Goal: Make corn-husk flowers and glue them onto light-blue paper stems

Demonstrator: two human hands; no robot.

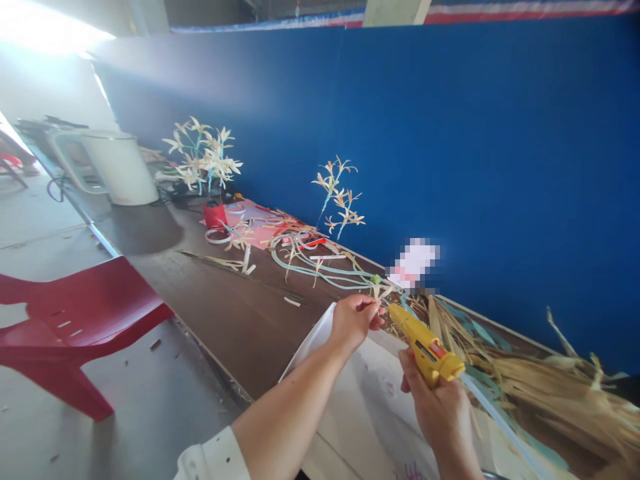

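Observation:
Between the fingertips of my left hand (354, 320) is a small pale flower (379, 292) with a green part at its top. My right hand (440, 407) is wrapped round the handle of a yellow glue gun (425, 343), a pale glue stick trailing from its rear. The gun's nozzle points at the flower from close by on the right; whether they touch is unclear. Under both hands lies a white board or sheet (370, 380) on the brown table (225, 320).
Flowers stand in a red pot (215, 217), near a white kettle (120, 167). Pale green strands (325, 270) loop across the table. Dried husks (545, 393) lie at right. A blue partition (465, 153) runs behind; a red chair (90, 300) is at left.

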